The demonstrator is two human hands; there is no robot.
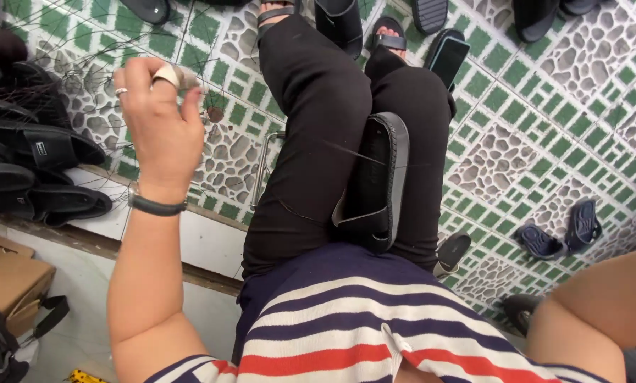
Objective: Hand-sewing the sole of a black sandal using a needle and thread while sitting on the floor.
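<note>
While raised above the tiled floor [545, 113], the left hand [158, 117] is pinched shut on a taut thread [332, 150] running to the black sandal [378, 181] wedged between the knees. Only the right forearm [601, 305] shows, so that hand's state cannot be told. More sandals [41, 152] lie left.

Your left hand [158, 120] is raised out to your left, above the floor [545, 128], well apart from the sandal [378, 181] that lies between your thighs on your lap. A thread [332, 149] runs from the sandal toward that hand. Your right forearm [601, 305] sits low at your right. A pile of sandals [27, 156] lies on a ledge [105, 220] at your left, a box [9, 280] below it. A phone [448, 58] lies ahead of your right knee, and two small shoes [559, 234] lie to your right.
</note>
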